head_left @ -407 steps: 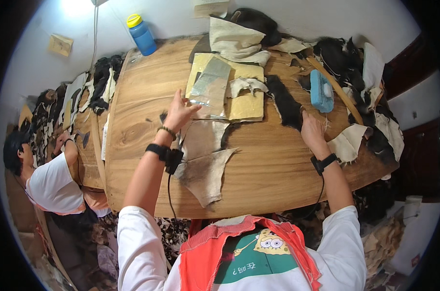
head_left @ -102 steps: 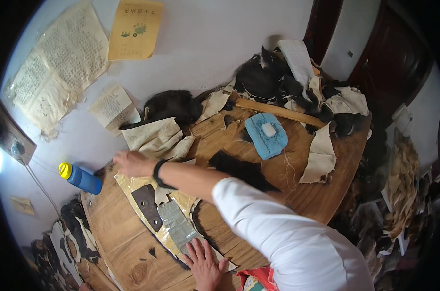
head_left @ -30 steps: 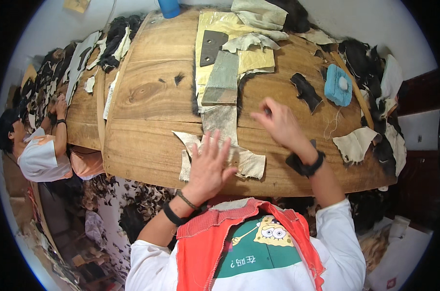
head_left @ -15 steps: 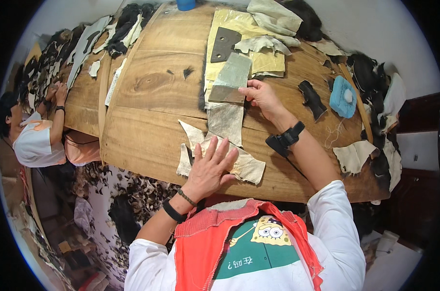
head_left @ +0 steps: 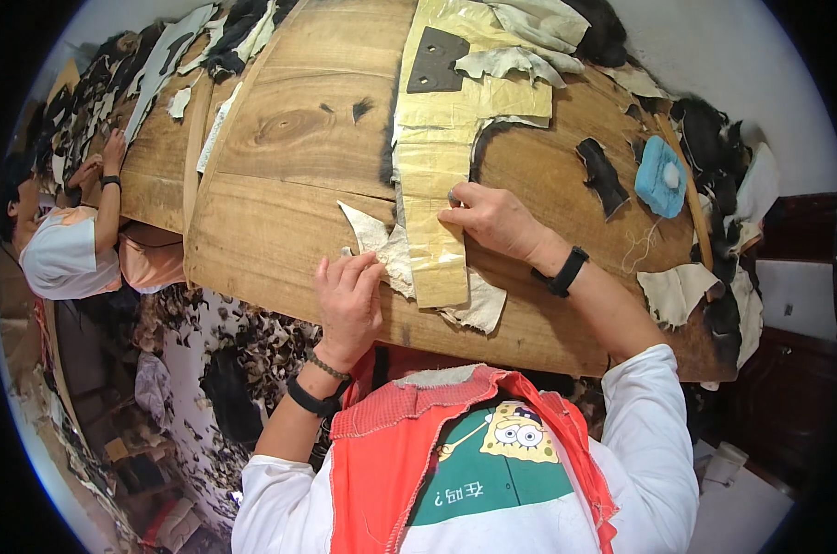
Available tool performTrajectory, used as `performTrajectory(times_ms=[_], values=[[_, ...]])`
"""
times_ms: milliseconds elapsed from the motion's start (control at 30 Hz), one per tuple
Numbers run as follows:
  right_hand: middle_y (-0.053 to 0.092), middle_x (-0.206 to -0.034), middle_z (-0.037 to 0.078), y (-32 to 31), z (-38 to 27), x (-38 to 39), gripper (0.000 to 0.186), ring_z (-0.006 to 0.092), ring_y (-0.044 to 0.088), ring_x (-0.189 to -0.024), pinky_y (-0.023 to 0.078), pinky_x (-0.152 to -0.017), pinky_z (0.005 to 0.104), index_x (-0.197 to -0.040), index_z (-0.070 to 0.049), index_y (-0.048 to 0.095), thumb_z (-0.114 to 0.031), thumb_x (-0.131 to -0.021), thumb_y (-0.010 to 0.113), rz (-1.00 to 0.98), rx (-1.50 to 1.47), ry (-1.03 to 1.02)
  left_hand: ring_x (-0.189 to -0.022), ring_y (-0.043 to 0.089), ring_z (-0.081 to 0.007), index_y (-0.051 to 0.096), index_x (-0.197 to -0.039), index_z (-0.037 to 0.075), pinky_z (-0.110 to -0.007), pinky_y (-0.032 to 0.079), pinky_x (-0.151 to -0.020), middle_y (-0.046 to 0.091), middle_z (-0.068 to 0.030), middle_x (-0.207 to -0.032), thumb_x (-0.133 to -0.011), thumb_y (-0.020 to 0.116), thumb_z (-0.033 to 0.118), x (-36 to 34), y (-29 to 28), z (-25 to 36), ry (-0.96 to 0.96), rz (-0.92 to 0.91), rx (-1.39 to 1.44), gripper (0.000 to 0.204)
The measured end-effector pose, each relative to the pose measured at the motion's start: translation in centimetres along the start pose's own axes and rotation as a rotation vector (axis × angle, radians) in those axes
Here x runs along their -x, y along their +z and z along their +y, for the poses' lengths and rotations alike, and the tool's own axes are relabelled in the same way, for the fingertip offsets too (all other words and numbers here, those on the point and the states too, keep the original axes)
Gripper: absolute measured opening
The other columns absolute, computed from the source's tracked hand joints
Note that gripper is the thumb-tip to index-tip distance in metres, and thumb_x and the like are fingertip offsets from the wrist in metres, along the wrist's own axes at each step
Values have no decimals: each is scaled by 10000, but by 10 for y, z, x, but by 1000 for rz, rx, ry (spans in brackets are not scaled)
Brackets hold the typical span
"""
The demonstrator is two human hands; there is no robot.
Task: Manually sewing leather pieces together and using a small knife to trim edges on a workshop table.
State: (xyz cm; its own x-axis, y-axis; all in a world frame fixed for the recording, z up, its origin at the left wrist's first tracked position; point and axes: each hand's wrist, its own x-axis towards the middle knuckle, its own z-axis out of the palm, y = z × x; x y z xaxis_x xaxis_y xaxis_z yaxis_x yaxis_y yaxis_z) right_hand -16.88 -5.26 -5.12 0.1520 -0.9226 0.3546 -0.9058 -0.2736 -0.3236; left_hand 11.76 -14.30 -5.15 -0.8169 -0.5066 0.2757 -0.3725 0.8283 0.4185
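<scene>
A long yellow sheet (head_left: 432, 166) with a crinkled, shiny surface lies lengthwise over pale hide. My right hand (head_left: 497, 217) is closed at its right edge, with thumb and finger together on the sheet; a small dark round spot shows at a fingertip. Pale, irregular hide pieces (head_left: 395, 258) stick out from under the sheet's lower end. My left hand (head_left: 349, 300) rests at their left side, fingers bent and slightly apart, touching the hide's edge. Its thumb is partly hidden. A dark flat plate with holes (head_left: 437, 60) lies on the sheet's upper part.
The wooden table (head_left: 289, 231) carries a black fur scrap (head_left: 603, 175), a blue spongy block (head_left: 661, 175) and a pale hide scrap (head_left: 677, 294) at right. Dark furs (head_left: 705, 138) line the right edge. Another person (head_left: 68, 249) works at far left.
The folded grey-green flap has been turned down toward me, so its yellow side covers the hide. My right hand moved nearer; my left hand drew back to the left and its fingers bent.
</scene>
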Motion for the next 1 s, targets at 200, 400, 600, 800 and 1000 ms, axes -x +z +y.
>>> performTrajectory(times_ms=[200,400,600,800,1000], values=[[650,-959,36,-5,-2,-7,98,187,674,-803,534,-636,306,-971,-93,679,-84,-875,662,-36,-339,244,-1409,427,-314,522,-1392,79,-571,283,-1143,471,-145,-1500,-862,643,108,-12,2,6,77,-130,-104,544],[675,-859,64,-34,-18,-10,220,158,671,-806,533,-724,332,-1014,-54,675,-265,-984,619,798,-1583,1059,-1467,328,-348,412,-1500,74,-581,271,-1145,365,-146,-1584,-904,665,307,-28,6,7,148,-321,-158,688],[632,-871,139,-2,-87,44,202,305,635,-854,496,-749,419,-939,-54,639,-233,-866,697,-11,-352,776,-1470,306,-380,400,-1513,76,-575,272,-1137,345,-175,-1587,-905,660,350,-23,8,7,163,-334,-110,716],[608,-898,160,19,-89,55,238,375,606,-896,489,-762,465,-974,-59,611,-229,-835,705,93,-240,674,-1492,271,-364,413,-1503,74,-613,177,-1172,344,-158,-1592,-883,677,306,-32,6,-1,202,-391,-89,712],[599,-900,174,-18,-69,83,264,373,617,-901,493,-761,472,-868,-54,647,-312,-886,695,175,-253,849,-1504,227,-380,400,-1507,68,-634,137,-1183,311,-163,-1606,-876,673,339,-39,6,-5,254,-466,-84,738]])
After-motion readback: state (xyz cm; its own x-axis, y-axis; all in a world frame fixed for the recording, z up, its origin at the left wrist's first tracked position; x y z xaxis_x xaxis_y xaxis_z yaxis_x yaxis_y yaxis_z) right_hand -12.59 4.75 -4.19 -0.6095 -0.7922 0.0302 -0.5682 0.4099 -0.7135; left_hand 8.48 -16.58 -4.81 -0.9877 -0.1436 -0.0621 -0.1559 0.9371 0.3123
